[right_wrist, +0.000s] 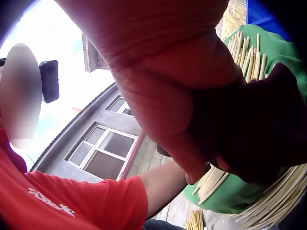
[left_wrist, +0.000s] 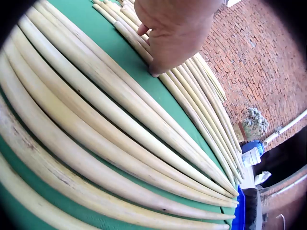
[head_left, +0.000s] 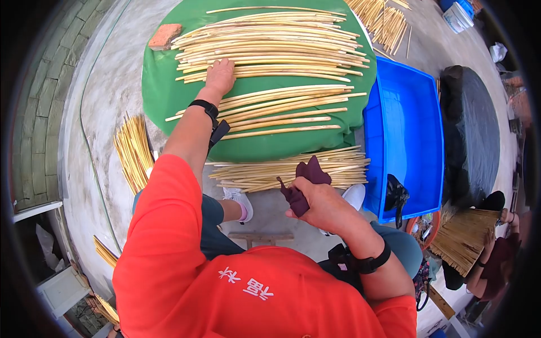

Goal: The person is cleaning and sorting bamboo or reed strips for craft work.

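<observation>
A loose row of pale, peeled-looking stalks (head_left: 270, 48) lies side by side on a green cloth (head_left: 225, 149) over a raised surface. My left hand (head_left: 221, 76) rests on the near edge of this row, toward its left end. In the left wrist view the thumb (left_wrist: 156, 69) touches the outermost stalks; the other fingers are mostly hidden behind the hand. A second, smaller group of stalks (head_left: 282, 110) lies nearer to me, below the left wrist. My right hand (head_left: 321, 205), held in front of my body, grips a crumpled dark purple cloth (head_left: 313, 172).
A brick (head_left: 165, 36) sits at the green cloth's far left corner. At the right stands a blue tub (head_left: 403, 141) with a black plastic bag (head_left: 396, 194). More stalks (head_left: 293, 169) lie in front of my feet. Another person (head_left: 496, 253) handles a woven-looking panel at far right.
</observation>
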Tool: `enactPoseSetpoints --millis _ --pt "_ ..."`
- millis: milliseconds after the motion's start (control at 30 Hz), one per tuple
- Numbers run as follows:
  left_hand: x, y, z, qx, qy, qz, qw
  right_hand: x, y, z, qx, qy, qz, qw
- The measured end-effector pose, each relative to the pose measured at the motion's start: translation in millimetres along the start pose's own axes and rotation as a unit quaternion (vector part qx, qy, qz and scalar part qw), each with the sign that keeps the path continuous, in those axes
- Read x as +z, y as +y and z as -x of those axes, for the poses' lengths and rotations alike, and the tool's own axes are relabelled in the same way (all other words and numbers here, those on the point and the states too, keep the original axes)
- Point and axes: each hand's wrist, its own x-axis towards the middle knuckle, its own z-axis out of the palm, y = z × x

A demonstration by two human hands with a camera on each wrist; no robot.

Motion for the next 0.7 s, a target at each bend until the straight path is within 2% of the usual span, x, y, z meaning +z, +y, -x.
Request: enactPoseSetpoints --millis 100,167,300,400,467,533,567,600,667,700 --pt "5 5 1 -0.016 0.023 0.000 1.000 1 0 -1 0.000 0.000 -0.009 1.000" --pt "7 8 4 0.009 0.032 -0.062 0.998 0 -2 -2 -0.004 -0.004 0.010 1.000" --pt "12 6 18 0.041 0.045 -0.055 0.997 3 -2 0 -0.009 0.008 0.001 1.000" --pt "13 2 22 0.027 0.056 -0.038 0.997 8 3 -1 -0.023 0.056 -0.049 0.997" --pt "6 1 28 0.023 0.062 -0.048 0.997 10 4 -2 -0.061 0.127 -0.101 0.985" --pt "4 -3 33 0.012 0.047 -0.046 0.998 7 3 -4 -0.036 0.109 -0.109 0.987" --pt "1 -8 32 0.013 0.019 -0.032 0.999 11 5 -7 -0.051 0.153 -0.132 0.978" --pt "-12 -4 35 0.016 0.024 -0.036 0.999 13 7 -9 -0.065 0.196 -0.154 0.966" --pt "-44 9 51 0.045 -0.032 0.016 0.998 10 9 -14 -0.071 0.217 -0.168 0.959" --pt "-52 13 56 0.065 -0.002 0.045 0.997 8 12 -19 -0.056 0.218 -0.232 0.946"
